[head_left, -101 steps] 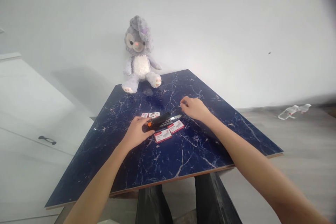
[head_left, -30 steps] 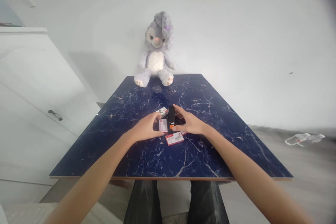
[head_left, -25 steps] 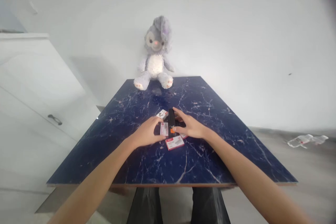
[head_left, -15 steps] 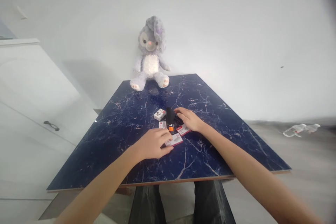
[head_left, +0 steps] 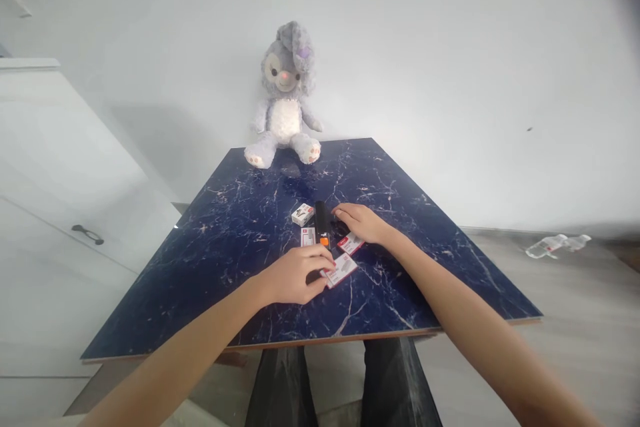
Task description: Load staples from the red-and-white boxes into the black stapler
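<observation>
My left hand (head_left: pixel 296 273) pinches the left corner of a flat white-and-red box (head_left: pixel 343 270) between thumb and fingers, low over the table. Beyond that hand lies a black stapler (head_left: pixel 321 217) with an orange end facing me. My right hand (head_left: pixel 364 222) rests to the right of the stapler, fingers loosely bent and apart from it, with nothing seen in them. Its palm side partly covers a second white-and-red box (head_left: pixel 351 243). Another flat box (head_left: pixel 308 236) lies left of the stapler, and a small white box (head_left: pixel 303 214) with a dark picture stands behind it.
A grey plush toy (head_left: pixel 285 97) sits at the far edge of the blue marbled table (head_left: pixel 225 213), against the wall. White cabinets (head_left: pixel 60 213) with a dark handle stand at the left. Clear plastic bottles (head_left: pixel 557 245) lie on the floor at the right.
The box in my left hand has shifted to the right and turned, its right end swinging away from me. My right hand stays almost in place. The view has shifted slightly.
</observation>
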{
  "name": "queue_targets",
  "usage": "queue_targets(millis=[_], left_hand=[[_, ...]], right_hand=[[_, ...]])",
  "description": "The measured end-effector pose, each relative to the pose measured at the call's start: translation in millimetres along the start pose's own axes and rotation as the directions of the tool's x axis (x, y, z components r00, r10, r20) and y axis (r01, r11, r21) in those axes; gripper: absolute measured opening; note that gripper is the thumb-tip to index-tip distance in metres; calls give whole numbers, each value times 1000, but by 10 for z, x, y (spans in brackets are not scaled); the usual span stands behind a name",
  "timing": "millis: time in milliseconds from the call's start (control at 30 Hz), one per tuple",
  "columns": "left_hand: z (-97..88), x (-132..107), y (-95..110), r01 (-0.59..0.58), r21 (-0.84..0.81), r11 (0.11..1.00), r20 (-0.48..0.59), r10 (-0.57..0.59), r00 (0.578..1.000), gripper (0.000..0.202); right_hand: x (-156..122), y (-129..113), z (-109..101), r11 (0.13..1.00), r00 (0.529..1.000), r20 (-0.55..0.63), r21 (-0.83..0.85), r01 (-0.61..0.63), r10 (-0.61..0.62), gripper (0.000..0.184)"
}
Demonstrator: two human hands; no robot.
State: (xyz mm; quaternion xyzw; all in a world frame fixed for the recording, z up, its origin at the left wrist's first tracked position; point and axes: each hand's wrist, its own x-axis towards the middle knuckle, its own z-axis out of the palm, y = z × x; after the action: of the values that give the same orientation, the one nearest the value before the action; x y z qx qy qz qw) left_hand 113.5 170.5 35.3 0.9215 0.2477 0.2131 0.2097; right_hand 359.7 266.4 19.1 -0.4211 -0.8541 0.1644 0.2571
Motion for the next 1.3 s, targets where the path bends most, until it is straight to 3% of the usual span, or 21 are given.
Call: queue_targets(millis=[167,367,567,667,767,833,900,967,1067,1300], left_hand=[[14,-35,128,-109,-2,994,122,108,987,36],[-35,-67,215,-51,-186,981,261,100,960,55],[8,-36,319,-113,-179,977,375,174,911,68],[23,-35,324,-119,-203,972,325,181,928,65],[-116,-50,183,-52,-204,978,224,98,970,61],[-257,-59,1,8,-134,991,67,1,998,50],[-363,-65,-207,154,-10,988,-110,-154,982,41],[-392,-67,-387,247,58,967,-117,-239,964,38],[-334,-65,-535,288,70,955,-66,-284,957,39],[-294,-53,-504,329,58,942,-56,-326,944,45]], right_hand=[[5,29,19,999,1000,19,-38,20,-20,41],[17,50,23,999,1000,17,-31,-11,11,40],[27,45,33,998,1000,12,-60,-7,8,41],[36,34,29,997,999,18,-74,-36,38,39],[42,42,19,997,999,25,-66,-47,49,38],[43,56,15,997,999,27,-58,-41,43,40],[43,63,16,997,999,35,-65,-37,39,40],[41,54,19,996,998,45,-88,-33,37,40],[27,7,14,991,998,51,-127,-39,46,37],[-39,-112,-117,978,979,123,-158,-140,160,36]])
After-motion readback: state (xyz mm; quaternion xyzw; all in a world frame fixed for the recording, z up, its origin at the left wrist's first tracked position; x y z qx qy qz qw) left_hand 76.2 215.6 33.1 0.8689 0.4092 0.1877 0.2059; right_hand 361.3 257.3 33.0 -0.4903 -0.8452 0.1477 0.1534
